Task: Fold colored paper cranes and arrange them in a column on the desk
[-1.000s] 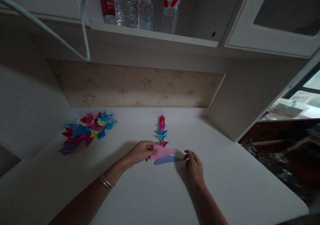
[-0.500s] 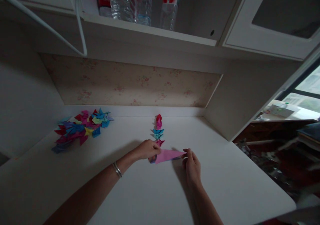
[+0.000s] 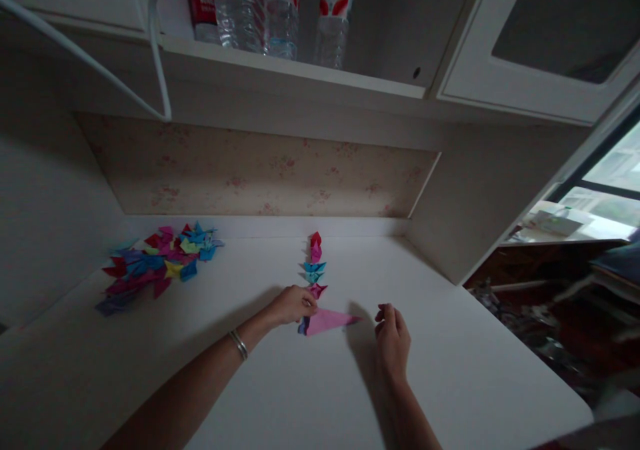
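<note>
A folded piece of pink origami paper (image 3: 327, 320) tapers to a point on the right, with a dark patterned side showing at its wide left end. My left hand (image 3: 293, 305), with silver bangles at the wrist, pinches that wide end. To the right of the paper's tip, and apart from it, is my right hand (image 3: 393, 337), its fingers loosely curled, parted and holding nothing. Just beyond my left hand, a line of small folded paper pieces (image 3: 315, 271) in red, pink and blue runs toward the back wall.
On the left of the white table (image 3: 280, 397) lies a heap of colourful folded paper pieces (image 3: 155, 263). Plastic bottles (image 3: 333, 20) stand on the shelf (image 3: 295, 70) overhead. A white cable (image 3: 100, 67) hangs at upper left. The table's right edge borders a cluttered floor.
My right hand has let go of the paper's pointed end and moved slightly right and nearer me. My left hand stays on the wide end. The whole view has shifted slightly.
</note>
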{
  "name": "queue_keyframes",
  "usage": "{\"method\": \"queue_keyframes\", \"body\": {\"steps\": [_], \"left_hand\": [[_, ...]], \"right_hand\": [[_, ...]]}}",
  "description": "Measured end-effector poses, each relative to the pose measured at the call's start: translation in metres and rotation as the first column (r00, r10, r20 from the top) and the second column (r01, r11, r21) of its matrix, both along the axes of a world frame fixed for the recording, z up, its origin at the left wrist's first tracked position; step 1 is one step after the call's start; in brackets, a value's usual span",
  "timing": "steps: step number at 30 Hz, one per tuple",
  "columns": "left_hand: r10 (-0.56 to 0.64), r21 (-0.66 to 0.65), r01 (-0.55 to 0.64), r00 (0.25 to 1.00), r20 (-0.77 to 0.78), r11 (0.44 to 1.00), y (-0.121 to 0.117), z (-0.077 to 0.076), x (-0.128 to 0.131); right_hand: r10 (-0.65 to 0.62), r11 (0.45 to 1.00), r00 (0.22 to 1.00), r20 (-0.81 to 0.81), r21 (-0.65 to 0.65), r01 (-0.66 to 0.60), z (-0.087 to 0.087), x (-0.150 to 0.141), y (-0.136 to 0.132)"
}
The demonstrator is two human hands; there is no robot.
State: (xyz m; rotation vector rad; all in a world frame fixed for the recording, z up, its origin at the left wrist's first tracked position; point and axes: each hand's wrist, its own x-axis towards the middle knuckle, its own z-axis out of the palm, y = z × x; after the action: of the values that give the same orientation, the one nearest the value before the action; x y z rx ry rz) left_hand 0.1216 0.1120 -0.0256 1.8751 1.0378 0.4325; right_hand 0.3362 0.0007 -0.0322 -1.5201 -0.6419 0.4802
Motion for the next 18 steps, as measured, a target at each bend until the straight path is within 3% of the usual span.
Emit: {"method": "queue_keyframes", "body": {"steps": [13, 18], "left_hand": [[0.072, 0.267, -0.045, 0.993, -0.092, 0.963, -0.016, 0.004, 0.006], [0.13, 0.332, -0.085, 0.985, -0.114, 0.939, -0.024, 0.015, 0.006]], "right_hand": [[0.117, 0.993, 0.993, 0.035, -0.007, -0.116, 0.0, -0.006, 0.002], [0.189, 0.982, 0.96, 0.206, -0.067, -0.179, -0.003, -0.007, 0.001]]}}
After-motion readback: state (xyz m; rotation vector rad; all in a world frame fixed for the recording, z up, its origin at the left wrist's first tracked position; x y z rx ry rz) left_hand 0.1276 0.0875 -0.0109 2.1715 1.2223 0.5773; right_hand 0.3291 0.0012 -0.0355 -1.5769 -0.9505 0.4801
